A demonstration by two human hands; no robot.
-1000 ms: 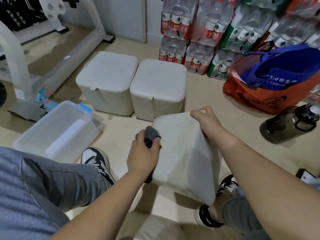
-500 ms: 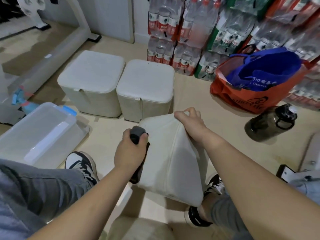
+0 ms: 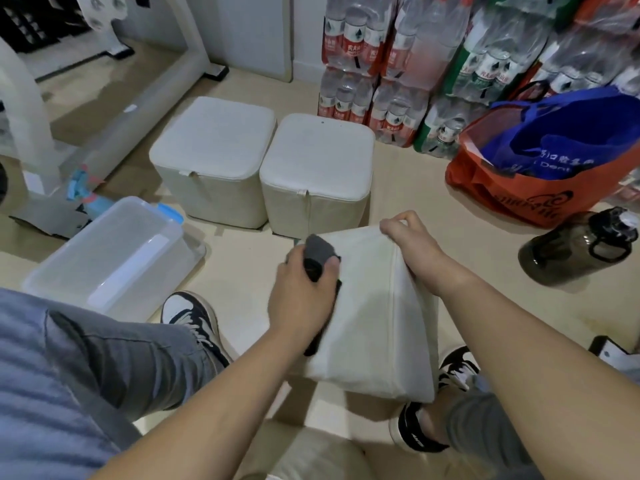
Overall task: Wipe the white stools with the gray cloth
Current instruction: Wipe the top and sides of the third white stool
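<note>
A white stool (image 3: 374, 313) is tipped on an edge between my feet, one side turned up toward me. My right hand (image 3: 412, 247) grips its upper far corner and holds it tilted. My left hand (image 3: 301, 296) is closed on the gray cloth (image 3: 318, 252) and presses it against the stool's left upper side. Part of the cloth hangs below my palm. Two more white stools (image 3: 213, 140) (image 3: 320, 154) stand upright side by side on the floor just beyond.
A clear plastic bin (image 3: 114, 258) lies at the left near my left shoe. A dark water jug (image 3: 578, 251) and an orange bag (image 3: 519, 188) with a blue bag inside sit at the right. Packs of bottled water (image 3: 398, 64) line the back wall.
My left hand with the cloth has slid a little along the tilted stool's upper left side. The right hand keeps its hold on the corner. The view has shifted slightly.
</note>
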